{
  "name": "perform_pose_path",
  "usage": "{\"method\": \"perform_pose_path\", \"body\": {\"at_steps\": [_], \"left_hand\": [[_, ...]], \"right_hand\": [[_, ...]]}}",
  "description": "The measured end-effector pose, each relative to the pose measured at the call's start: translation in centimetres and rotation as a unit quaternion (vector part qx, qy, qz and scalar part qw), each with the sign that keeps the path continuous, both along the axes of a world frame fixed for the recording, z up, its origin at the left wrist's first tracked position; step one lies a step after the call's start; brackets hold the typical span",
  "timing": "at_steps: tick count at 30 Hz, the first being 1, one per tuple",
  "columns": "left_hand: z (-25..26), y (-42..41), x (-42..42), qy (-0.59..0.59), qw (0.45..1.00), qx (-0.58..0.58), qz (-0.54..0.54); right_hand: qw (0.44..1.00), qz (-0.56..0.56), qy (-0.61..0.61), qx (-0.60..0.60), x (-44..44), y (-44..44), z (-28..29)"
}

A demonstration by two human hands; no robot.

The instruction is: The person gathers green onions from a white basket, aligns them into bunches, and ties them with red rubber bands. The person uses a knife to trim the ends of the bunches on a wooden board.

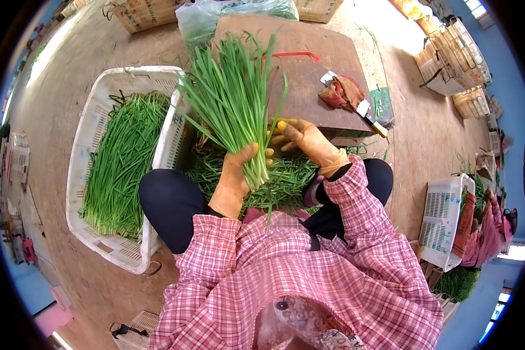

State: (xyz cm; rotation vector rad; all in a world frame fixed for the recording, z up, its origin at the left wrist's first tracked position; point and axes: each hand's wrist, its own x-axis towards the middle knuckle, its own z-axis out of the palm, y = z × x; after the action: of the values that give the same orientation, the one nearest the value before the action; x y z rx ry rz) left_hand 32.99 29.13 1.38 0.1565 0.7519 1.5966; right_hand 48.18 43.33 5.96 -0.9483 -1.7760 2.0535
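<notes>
My left hand [236, 175], in an orange rubber glove, grips a bunch of long green leaves [232, 92], which look like garlic chives. Their pale stem ends point down toward my lap and the tips fan out over the wooden board [297, 78]. Just right of the bunch is my right hand [304, 138], gloved alike, with its fingers apart and slightly curled; contact with the outer leaves is unclear. Loose green trimmings [284, 175] lie in a heap between my knees, below both hands. At my left stands a white plastic crate [76, 175] holding laid-out chives [122, 162].
On the board lie a red strip [295, 54], a crumpled red-brown cloth [342, 92] and a knife-like tool with a yellow-and-black handle [376, 125]. A clear plastic bag [197, 22] sits beyond. Stacked crates [450, 65] and another white crate [442, 218] stand at right, near a person's sleeve [488, 232].
</notes>
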Motion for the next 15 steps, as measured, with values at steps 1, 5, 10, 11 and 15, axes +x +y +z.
{"method": "perform_pose_path", "body": {"at_steps": [1,5,10,11,15], "left_hand": [[0.2,0.0,0.1,0.012,1.000,0.007,-0.009],[1.2,-0.2,1.4,0.109,0.993,0.034,-0.006],[2.8,1.1,1.3,0.287,0.956,0.055,0.009],[3.4,2.0,0.8,0.339,0.940,0.050,-0.001],[8.2,7.3,-1.6,0.561,0.816,0.137,0.016]], "right_hand": [[0.996,-0.005,0.077,-0.049,-0.1,-0.6,-0.1],[0.980,-0.023,0.139,-0.143,-1.9,-0.9,1.5],[0.965,-0.146,0.220,0.002,-2.7,-1.4,4.4],[0.959,-0.165,0.221,0.062,-2.5,-1.3,5.4],[0.933,-0.173,0.221,0.225,-2.6,1.2,10.7]]}}
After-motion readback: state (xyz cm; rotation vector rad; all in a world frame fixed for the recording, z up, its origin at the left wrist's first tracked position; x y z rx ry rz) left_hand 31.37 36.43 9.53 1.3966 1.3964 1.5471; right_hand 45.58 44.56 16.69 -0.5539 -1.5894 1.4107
